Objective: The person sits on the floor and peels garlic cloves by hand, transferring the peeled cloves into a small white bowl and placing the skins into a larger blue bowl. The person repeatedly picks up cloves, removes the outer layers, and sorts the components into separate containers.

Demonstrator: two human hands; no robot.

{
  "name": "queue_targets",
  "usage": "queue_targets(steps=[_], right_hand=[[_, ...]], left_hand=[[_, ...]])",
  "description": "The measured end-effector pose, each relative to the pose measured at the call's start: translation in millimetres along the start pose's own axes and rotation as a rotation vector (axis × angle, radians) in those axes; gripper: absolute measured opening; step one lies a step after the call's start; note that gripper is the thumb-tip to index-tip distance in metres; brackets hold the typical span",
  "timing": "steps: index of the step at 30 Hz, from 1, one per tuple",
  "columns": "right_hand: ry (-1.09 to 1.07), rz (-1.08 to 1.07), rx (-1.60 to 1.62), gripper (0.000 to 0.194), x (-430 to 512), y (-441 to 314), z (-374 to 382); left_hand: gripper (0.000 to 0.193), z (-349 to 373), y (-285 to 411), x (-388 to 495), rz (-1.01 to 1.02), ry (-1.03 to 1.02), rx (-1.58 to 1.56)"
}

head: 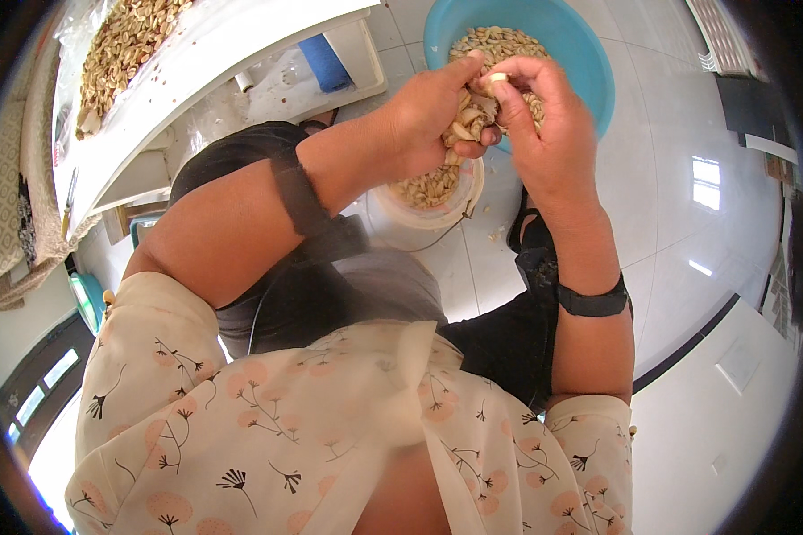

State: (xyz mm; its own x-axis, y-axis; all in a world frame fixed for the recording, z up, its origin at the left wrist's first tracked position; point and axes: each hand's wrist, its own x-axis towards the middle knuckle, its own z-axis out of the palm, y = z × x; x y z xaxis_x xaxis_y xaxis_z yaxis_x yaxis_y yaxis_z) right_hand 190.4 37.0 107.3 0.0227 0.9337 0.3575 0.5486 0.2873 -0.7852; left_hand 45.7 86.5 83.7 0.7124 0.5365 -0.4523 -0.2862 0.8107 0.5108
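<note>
My left hand (425, 114) is cupped around several pale, nut-like pieces (468, 124), some with loose, papery skins. Close beside it, my right hand (555, 127) pinches a small whitish kernel (498, 77) between thumb and forefinger. Both hands are held over the near side of a blue plastic tub (592, 73), which contains a heap of similar pale pieces (502, 41). Below my left hand stands a white bucket (465, 215) with a wire handle, and more pale pieces (428, 187) lie inside it. My fingers partly hide what is in the left palm.
On a white table (241, 40) at the left, brown nut-like pieces (124, 50) are heaped on clear plastic. A blue roll (326, 63) and clear plastic lie beneath the tabletop. Small crumbs (496, 235) are scattered on the tiled floor (649, 134) near my foot.
</note>
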Motion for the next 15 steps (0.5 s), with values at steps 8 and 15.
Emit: queue_targets(steps=[8, 15], right_hand=[[0.091, 0.169, -0.043, 0.013, 6, 13, -21], [0.465, 0.113, -0.315, 0.022, 29, 46, -66]], left_hand=[[0.029, -1, 0, -2, -0.017, -0.027, 0.003], [0.039, 5, 2, -7, 0.029, -0.111, 0.126]])
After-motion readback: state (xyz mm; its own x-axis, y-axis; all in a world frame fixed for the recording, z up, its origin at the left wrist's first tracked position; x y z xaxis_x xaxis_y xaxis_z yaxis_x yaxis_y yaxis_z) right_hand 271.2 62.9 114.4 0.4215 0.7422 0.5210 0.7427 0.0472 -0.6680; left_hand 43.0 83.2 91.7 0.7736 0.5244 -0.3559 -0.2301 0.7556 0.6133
